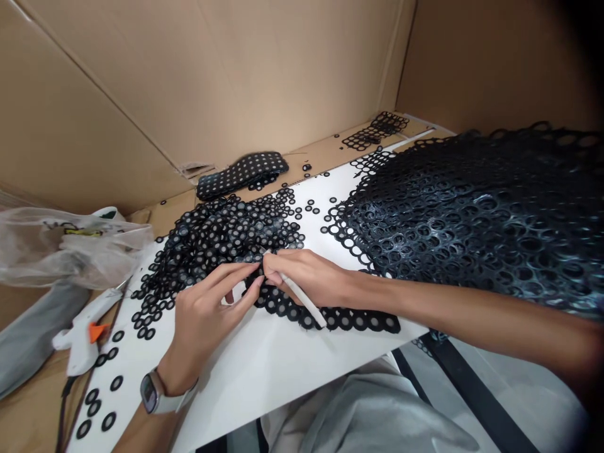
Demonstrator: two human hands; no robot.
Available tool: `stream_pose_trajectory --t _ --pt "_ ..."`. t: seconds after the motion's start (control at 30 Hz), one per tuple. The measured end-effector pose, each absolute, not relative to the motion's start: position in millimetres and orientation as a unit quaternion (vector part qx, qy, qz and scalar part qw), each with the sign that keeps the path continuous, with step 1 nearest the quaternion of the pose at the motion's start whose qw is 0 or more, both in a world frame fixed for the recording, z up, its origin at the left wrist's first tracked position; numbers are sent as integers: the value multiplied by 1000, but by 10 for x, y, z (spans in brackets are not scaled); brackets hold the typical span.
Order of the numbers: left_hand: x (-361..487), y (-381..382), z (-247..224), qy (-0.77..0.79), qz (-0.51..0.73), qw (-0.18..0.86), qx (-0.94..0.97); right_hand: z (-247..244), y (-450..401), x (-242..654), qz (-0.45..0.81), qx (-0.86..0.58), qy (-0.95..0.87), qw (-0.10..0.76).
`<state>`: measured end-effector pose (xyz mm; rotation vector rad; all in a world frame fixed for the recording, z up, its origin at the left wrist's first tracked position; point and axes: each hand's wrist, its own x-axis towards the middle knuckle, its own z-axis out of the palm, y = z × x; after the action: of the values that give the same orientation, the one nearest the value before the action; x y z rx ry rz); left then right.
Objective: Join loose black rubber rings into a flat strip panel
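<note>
My right hand is closed round a thin white-handled tool, its handle end slanting down to the right. My left hand pinches the edge of a black ring strip between thumb and fingers, right beside the tool's tip. A band of joined black rings with pale centres runs from under the hands to the right on the white board. Behind my hands lies a large heap of small black rings. The exact contact at the fingertips is partly hidden.
At right spreads a big black mesh of rings. A folded dotted black piece and mesh scraps lie at the back. On the left are a white glue gun, a clear plastic bag and loose rings.
</note>
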<state>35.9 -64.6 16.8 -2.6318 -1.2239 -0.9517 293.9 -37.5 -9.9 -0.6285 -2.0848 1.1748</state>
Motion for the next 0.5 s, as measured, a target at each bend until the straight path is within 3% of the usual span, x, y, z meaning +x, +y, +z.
stream_pose_trajectory --t 0.13,0.27,0.5 --pt "398 -654 184 -387 -278 83 -875 -170 -336 2936 320 -212 -858 342" --pt "448 -669 177 -382 -275 97 -877 -211 -323 2918 275 -192 -878 342" --pt "484 -682 145 -433 -321 66 -840 -56 -408 2883 452 -253 -788 332"
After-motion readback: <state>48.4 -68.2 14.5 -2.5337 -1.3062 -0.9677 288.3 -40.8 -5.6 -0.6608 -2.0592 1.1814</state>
